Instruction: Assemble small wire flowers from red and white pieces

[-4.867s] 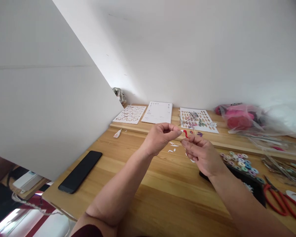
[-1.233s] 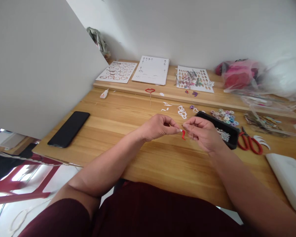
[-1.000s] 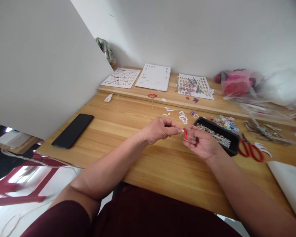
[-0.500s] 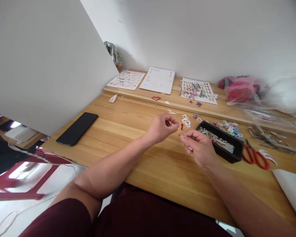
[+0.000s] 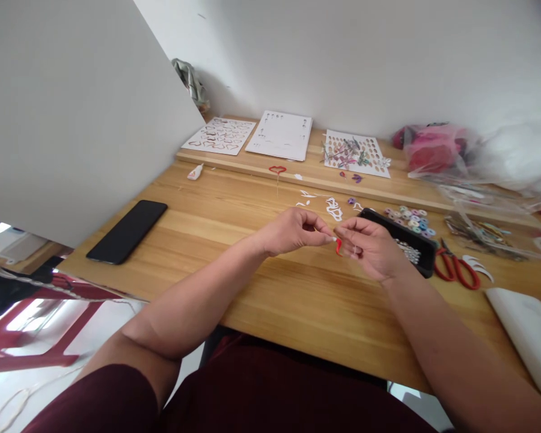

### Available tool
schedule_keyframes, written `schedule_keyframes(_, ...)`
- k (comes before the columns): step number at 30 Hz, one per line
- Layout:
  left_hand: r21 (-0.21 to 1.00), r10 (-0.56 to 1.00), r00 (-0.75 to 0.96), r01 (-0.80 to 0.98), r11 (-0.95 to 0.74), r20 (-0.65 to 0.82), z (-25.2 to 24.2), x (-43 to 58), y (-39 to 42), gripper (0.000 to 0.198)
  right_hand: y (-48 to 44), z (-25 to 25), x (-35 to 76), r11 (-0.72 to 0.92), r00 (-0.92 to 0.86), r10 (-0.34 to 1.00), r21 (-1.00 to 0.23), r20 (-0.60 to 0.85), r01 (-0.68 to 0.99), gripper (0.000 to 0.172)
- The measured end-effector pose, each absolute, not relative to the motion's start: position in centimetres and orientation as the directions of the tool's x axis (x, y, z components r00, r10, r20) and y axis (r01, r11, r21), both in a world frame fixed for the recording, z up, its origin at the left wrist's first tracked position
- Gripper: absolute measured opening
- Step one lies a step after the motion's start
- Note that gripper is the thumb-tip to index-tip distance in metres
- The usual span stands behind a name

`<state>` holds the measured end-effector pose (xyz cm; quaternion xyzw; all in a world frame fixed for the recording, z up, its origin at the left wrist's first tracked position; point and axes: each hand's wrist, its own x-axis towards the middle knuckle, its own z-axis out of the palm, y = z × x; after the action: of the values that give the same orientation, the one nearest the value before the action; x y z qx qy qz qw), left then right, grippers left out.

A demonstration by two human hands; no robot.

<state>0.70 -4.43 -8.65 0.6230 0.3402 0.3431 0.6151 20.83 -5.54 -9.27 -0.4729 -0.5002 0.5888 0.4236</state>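
Note:
My left hand (image 5: 297,231) is pinched over the middle of the table, with a small curved red piece (image 5: 338,245) hanging at its fingertips. Close against it, my right hand (image 5: 369,243) has its thumb and index finger pressed together near the top of that piece. What the right fingers hold, if anything, is too small to make out. Behind the right hand lies a black tray (image 5: 426,255) of silvery beads, partly hidden by the hand. White paper cutouts (image 5: 333,208) lie beyond the hands.
Red-handled pliers (image 5: 457,267) and thread spools (image 5: 412,219) are on the right, near a white box-like object (image 5: 523,337). A black phone (image 5: 128,231) and a glue bottle (image 5: 195,172) lie left. Patterned sheets (image 5: 279,135) rest along the raised back ledge (image 5: 252,165).
My hands have come together; the right hand has moved up to the red piece at the left fingertips. The whole view has shifted slightly.

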Motion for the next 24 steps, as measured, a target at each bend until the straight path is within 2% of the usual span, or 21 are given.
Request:
schedule_keyframes(3, 0.995, 0.860, 0.508, -0.066, 0.080, -0.035, -8.5, 0.7, -4.4, 0.024, -5.5, -9.6, 20.4, -0.306, -0.270, 0.929, -0.936, -0.254, -0.172, 0.029)
schedule_keyframes(7, 0.981, 0.922, 0.383, -0.148, 0.123, -0.058, -8.8, 0.9, -4.1, 0.031, -6.2, -10.0, 19.2, -0.323, -0.245, 0.933, -0.916, -0.265, -0.239, 0.031)
schedule_keyframes(10, 0.987, 0.967, 0.254, -0.152, 0.051, -0.011, -9.2, 1.1, -3.9, 0.030, -7.0, -10.4, 18.5, -0.196, -0.184, 0.969, -0.967, -0.165, -0.161, 0.028)
schedule_keyframes(14, 0.998, 0.989, 0.140, -0.047, -0.042, 0.048, -9.4, 1.2, -3.8, 0.024, -7.5, -10.4, 18.3, -0.038, -0.161, 0.986, -0.998, -0.045, 0.046, 0.024)
schedule_keyframes(20, 0.997, 0.992, 0.105, -0.008, -0.074, 0.074, -9.5, 1.3, -3.8, 0.023, -7.4, -10.1, 18.3, -0.083, -0.141, 0.987, -0.997, -0.082, 0.002, 0.025)
schedule_keyframes(24, 0.963, 0.975, 0.086, 0.164, -0.215, 0.204, -9.7, 1.3, -3.7, 0.015, -7.7, -10.0, 18.4, 0.118, -0.146, 0.986, -0.964, 0.085, 0.238, 0.018)
